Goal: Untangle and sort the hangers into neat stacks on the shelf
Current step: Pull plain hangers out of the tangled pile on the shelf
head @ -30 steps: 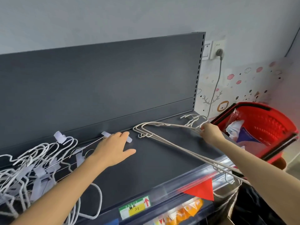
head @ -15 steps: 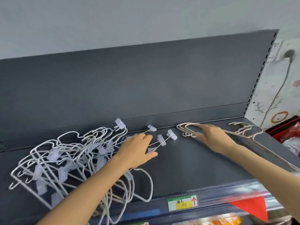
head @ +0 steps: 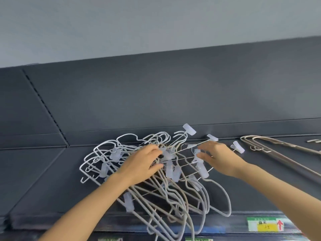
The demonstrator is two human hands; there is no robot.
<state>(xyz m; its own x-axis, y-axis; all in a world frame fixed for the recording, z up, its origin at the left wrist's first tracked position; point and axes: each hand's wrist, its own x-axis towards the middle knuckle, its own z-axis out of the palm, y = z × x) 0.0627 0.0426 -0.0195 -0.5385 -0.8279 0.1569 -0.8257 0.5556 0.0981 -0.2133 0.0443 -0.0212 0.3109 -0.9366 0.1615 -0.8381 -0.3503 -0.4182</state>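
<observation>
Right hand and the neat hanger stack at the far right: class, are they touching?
Apart. Head view: dark shelf shows between the right hand and the neat hanger stack.

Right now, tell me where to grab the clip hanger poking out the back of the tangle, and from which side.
Grip the clip hanger by its thin bar just below its end clip, coming from the right. That end pokes free of the tangled pile, beside the right hand; the other end is buried under wires near the left hand.
</observation>
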